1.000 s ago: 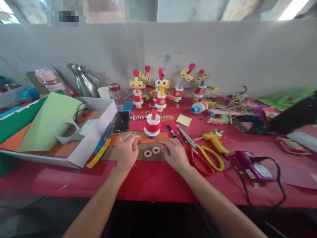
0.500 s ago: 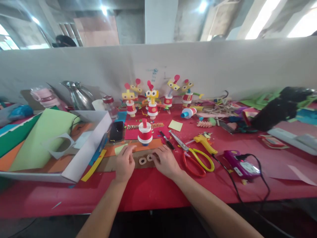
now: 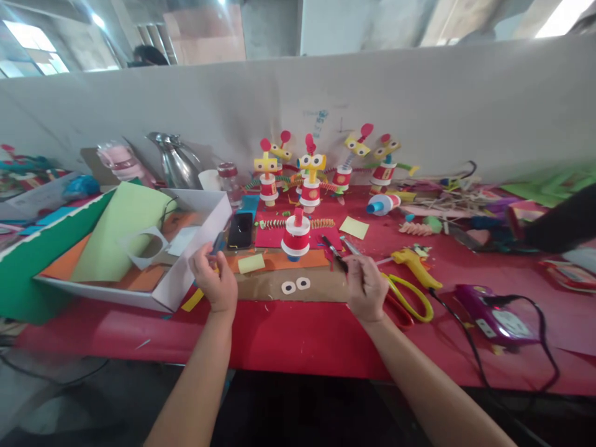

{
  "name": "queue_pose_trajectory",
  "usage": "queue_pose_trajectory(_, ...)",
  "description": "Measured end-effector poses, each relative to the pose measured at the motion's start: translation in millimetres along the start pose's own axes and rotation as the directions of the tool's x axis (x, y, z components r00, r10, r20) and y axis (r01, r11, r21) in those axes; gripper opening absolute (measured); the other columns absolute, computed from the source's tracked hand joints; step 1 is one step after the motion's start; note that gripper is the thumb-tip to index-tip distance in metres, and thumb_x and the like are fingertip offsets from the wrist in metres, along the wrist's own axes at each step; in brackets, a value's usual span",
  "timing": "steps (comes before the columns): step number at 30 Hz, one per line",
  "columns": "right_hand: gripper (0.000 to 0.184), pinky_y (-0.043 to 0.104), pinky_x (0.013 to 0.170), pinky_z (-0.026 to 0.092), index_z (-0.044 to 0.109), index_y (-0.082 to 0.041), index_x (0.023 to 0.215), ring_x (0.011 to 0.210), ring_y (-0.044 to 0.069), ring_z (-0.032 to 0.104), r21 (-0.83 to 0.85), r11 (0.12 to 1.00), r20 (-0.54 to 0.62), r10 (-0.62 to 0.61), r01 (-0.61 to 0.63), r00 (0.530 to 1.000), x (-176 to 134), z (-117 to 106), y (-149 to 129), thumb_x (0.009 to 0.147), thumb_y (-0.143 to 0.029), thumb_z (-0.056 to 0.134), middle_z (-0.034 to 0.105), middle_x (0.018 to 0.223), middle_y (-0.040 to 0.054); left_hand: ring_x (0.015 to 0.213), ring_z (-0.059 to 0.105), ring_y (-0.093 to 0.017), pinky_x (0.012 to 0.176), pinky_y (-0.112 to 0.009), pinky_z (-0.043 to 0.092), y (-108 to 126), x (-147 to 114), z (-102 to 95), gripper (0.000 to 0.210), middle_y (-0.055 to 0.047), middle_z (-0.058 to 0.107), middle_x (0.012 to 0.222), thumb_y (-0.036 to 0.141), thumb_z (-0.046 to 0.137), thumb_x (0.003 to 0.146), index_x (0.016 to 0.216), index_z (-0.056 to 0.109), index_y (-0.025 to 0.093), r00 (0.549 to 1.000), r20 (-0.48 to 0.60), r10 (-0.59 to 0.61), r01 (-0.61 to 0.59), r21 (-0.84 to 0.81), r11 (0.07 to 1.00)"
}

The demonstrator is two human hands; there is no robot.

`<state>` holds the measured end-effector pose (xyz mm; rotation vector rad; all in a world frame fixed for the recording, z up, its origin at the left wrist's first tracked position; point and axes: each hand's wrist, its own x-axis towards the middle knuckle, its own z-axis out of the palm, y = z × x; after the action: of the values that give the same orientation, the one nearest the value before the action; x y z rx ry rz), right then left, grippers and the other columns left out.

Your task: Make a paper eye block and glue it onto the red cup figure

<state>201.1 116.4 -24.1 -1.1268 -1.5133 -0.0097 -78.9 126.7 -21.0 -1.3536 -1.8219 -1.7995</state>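
Note:
Two paper eyes (image 3: 295, 285), white with black pupils, lie side by side on a brown cardboard strip (image 3: 261, 287) between my hands. My left hand (image 3: 215, 282) is raised at the strip's left end beside the white box, thumb and fingers apart, with nothing visible in it. My right hand (image 3: 367, 288) hovers over the strip's right end, fingertips drawn together; whatever they hold is hidden. It partly covers the scissors (image 3: 412, 298) with red and yellow handles and nearly meets a black pen (image 3: 333, 248). Beyond the eyes stands a red-and-white paper-cup figure (image 3: 297, 236) with coiled paper arms.
Several finished cup figures (image 3: 311, 186) stand along the partition. The white box (image 3: 170, 288) of coloured paper is at left, near a phone (image 3: 241, 231). A yellow glue gun (image 3: 414, 267) and a purple power strip (image 3: 498, 316) with a black cord lie at right.
Both hands have moved apart from the paper eyes, left hand toward the box and right hand toward the scissors. The eyes stay on the cardboard. The camera view has shifted left.

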Motion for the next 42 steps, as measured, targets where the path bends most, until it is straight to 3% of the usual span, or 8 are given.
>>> queue_pose_trajectory(6, 0.028, 0.022, 0.045, 0.036, 0.058, -0.018, 0.082, 0.036, 0.008, 0.041, 0.076, 0.982, -0.39, 0.19, -0.174, 0.901, 13, -31, 16, 0.098, -0.033, 0.042, 0.044, 0.047, -0.0084, 0.083, 0.056, -0.019, 0.074, -0.031, 0.047, -1, -2, 5.2, 0.026, -0.008, 0.06, 0.09, 0.03, 0.051, 0.089, 0.106, 0.064, 0.015, 0.977, 0.213, 0.008, -0.012, 0.018, 1.0)
queue_pose_trajectory(11, 0.03, 0.022, 0.047, 0.038, 0.058, -0.017, 0.081, 0.037, 0.009, 0.044, 0.039, 0.977, -0.481, 0.204, -0.212, 0.853, 11, -58, 26, 0.098, -0.037, 0.044, 0.044, 0.046, -0.0085, 0.081, 0.059, -0.021, 0.074, -0.034, 0.049, -12, -3, 8.1, 0.031, -0.009, 0.064, 0.09, 0.036, 0.054, 0.086, 0.106, 0.066, 0.015, 0.959, 0.279, -0.044, 0.03, 0.054, 0.998)
queue_pose_trajectory(17, 0.023, 0.024, 0.048, 0.042, 0.065, -0.016, 0.085, 0.047, 0.012, 0.054, -0.166, 0.971, -0.36, 0.101, -0.17, 0.927, -22, -86, 24, 0.096, -0.029, 0.05, 0.062, 0.063, 0.0007, 0.093, 0.061, -0.028, 0.092, -0.043, 0.046, -10, -5, 8.4, 0.032, -0.011, 0.07, 0.093, 0.04, 0.059, 0.081, 0.1, 0.068, 0.017, 0.929, 0.361, 0.079, -0.112, 0.072, 0.991)
queue_pose_trajectory(23, 0.016, 0.027, 0.062, 0.05, 0.066, -0.018, 0.085, 0.066, 0.018, 0.067, -0.3, 0.954, -0.152, -0.036, -0.011, 0.988, -48, -98, 18, 0.092, -0.021, 0.051, 0.072, 0.075, 0.0052, 0.089, 0.061, -0.028, 0.09, -0.044, 0.047, -15, -8, 13.1, 0.032, -0.01, 0.069, 0.092, 0.039, 0.059, 0.08, 0.1, 0.068, 0.017, 0.924, 0.381, 0.039, -0.072, 0.074, 0.995)
queue_pose_trajectory(28, 0.022, 0.03, 0.069, 0.053, 0.068, -0.018, 0.094, 0.074, 0.021, 0.067, -0.462, 0.833, 0.018, 0.351, -0.304, 0.936, -3, -104, 53, 0.089, -0.03, 0.05, 0.073, 0.085, 0.0069, 0.082, 0.059, -0.019, 0.079, -0.033, 0.049, -6, -5, 9.3, 0.039, -0.009, 0.064, 0.101, 0.034, 0.063, 0.08, 0.115, 0.061, 0.016, 0.98, 0.195, -0.048, 0.068, -0.095, 0.993)
queue_pose_trajectory(31, 0.024, 0.042, 0.079, 0.051, 0.07, -0.013, 0.094, 0.084, 0.029, 0.065, -0.505, 0.795, 0.05, 0.416, -0.337, 0.908, 26, -106, 82, 0.077, -0.025, 0.059, 0.071, 0.087, 0.0133, 0.074, 0.056, -0.013, 0.07, -0.028, 0.048, 1, -1, 3.0, 0.041, -0.009, 0.06, 0.109, 0.031, 0.061, 0.082, 0.12, 0.055, 0.016, 0.989, 0.007, -0.147, 0.145, -0.201, 0.969)
queue_pose_trajectory(37, 0.028, 0.044, 0.096, 0.045, 0.07, -0.015, 0.101, 0.1, 0.03, 0.061, -0.64, 0.753, 0.104, 0.284, -0.154, 0.953, 29, -97, 76, 0.082, -0.023, 0.052, 0.069, 0.101, 0.0153, 0.078, 0.059, -0.016, 0.074, -0.028, 0.048, 4, -3, -3.3, 0.02, -0.004, 0.065, 0.083, 0.032, 0.056, 0.087, 0.087, 0.068, 0.017, 0.99, 0.136, -0.038, 0.051, -0.096, 0.994)
queue_pose_trajectory(42, 0.023, 0.042, 0.095, 0.044, 0.07, -0.018, 0.097, 0.098, 0.026, 0.062, -0.522, 0.848, 0.3, 0.081, 0.092, 0.951, 23, -78, 50, 0.085, -0.025, 0.051, 0.072, 0.098, 0.0093, 0.067, 0.06, -0.014, 0.069, -0.026, 0.047, 1, -5, -0.1, 0.035, -0.002, 0.064, 0.071, 0.04, 0.043, 0.093, 0.092, 0.068, 0.016, 0.953, 0.226, -0.203, 0.238, -0.141, 0.961)
